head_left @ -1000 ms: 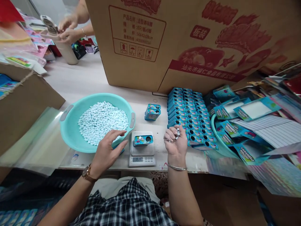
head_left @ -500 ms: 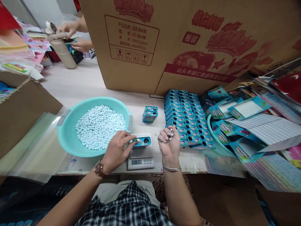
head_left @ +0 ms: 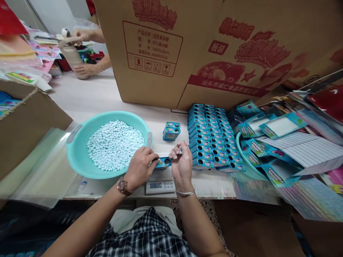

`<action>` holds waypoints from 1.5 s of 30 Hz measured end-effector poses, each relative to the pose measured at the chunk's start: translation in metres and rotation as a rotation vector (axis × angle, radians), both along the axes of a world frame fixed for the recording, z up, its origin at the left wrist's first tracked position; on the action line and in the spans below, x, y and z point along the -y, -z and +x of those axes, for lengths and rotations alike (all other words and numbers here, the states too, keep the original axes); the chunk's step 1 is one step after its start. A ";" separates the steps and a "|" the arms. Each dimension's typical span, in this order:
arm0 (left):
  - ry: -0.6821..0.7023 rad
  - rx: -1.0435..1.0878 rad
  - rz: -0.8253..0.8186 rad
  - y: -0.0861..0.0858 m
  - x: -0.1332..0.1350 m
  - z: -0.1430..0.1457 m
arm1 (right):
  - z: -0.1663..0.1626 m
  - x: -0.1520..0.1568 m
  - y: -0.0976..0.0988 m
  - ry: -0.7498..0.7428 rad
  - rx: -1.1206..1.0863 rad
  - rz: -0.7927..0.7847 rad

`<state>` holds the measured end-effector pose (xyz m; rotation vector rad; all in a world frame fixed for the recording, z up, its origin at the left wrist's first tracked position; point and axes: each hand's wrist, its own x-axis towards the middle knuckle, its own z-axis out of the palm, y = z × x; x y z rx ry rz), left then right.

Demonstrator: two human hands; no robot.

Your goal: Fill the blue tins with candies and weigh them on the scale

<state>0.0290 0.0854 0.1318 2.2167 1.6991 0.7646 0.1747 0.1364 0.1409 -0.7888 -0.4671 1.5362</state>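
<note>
My left hand (head_left: 141, 167) grips the left end of a small blue box (head_left: 163, 162) with a round dark hole near its right end. The box is over a digital kitchen scale (head_left: 160, 187), whose display is lit. Right beside the box's hole, my right hand (head_left: 182, 166) is curled palm up, with a few pale blue candies (head_left: 180, 151) showing between its fingers. To the left stands a turquoise basin (head_left: 76, 157) with a heap of the same pale candies (head_left: 115, 144). Two similar blue boxes (head_left: 171, 132) stand behind the scale.
Rows of blue boxes (head_left: 210, 137) stand to the right, by a turquoise tub (head_left: 250, 167) piled with cartons. A large cardboard carton (head_left: 152, 85) walls off the back. An open carton (head_left: 32, 117) is at far left. Another person's hand (head_left: 88, 69) holds a beige bottle (head_left: 71, 57).
My right hand has moved left with the candies, up to the box's hole. My left hand stays on the box, shifted slightly right. The other person's hand has come down onto the bottle.
</note>
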 end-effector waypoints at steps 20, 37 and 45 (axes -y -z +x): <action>-0.322 0.458 0.282 -0.043 0.019 -0.027 | 0.028 -0.004 -0.013 -0.033 -0.251 -0.180; -0.331 0.491 0.097 -0.007 0.053 -0.038 | 0.019 0.000 -0.006 -0.037 -0.266 -0.208; -0.266 0.501 0.062 0.000 0.053 -0.029 | 0.012 0.008 -0.007 -0.010 -0.183 -0.127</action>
